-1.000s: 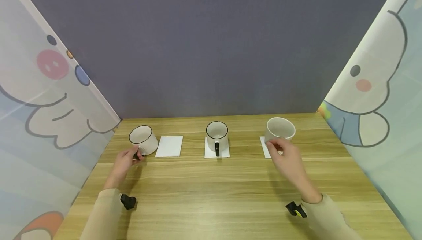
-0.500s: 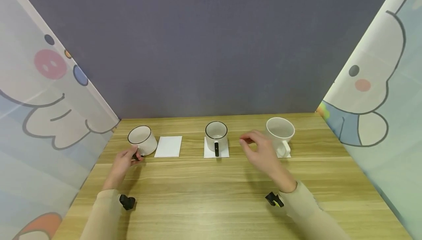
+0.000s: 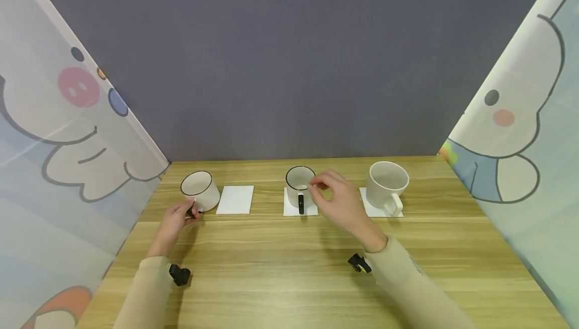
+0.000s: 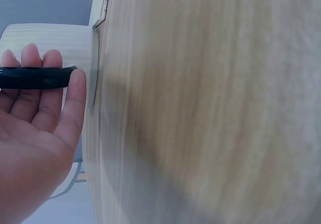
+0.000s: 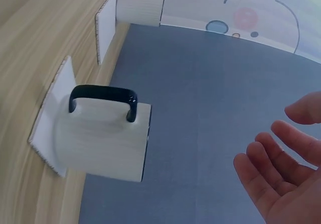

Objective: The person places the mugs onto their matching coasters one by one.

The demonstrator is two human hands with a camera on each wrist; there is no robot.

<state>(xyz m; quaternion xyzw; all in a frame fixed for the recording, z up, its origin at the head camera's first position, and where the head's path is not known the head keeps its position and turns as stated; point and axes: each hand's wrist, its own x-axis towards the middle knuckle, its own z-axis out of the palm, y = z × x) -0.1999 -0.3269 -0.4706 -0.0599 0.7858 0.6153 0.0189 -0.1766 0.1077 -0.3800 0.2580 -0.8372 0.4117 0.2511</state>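
On the left, a white mug [image 3: 206, 196] with a black rim and black handle stands on the wooden table beside a square white coaster [image 3: 235, 200]. My left hand [image 3: 174, 220] grips its handle [image 4: 35, 77], the fingers curled behind it. A second black-rimmed mug [image 5: 108, 138] stands upright on the middle coaster [image 3: 289, 210], its black handle facing me. Close to the right of that mug hovers my right hand [image 3: 339, 203], fingers loosely bent and holding nothing; the right wrist view shows it apart from the mug. A larger all-white mug [image 3: 384, 188] stands on the right coaster [image 3: 368, 208].
A dark grey panel [image 3: 289, 68] rises behind the table's far edge. Pale cartoon-printed walls [image 3: 77, 133] flank both sides. A wooden tabletop [image 3: 271, 268] stretches in front of the mugs.
My right hand has moved left, from the handle of the all-white mug to beside the middle mug. My left hand keeps its grip on the left mug's handle. The mugs have not visibly shifted.
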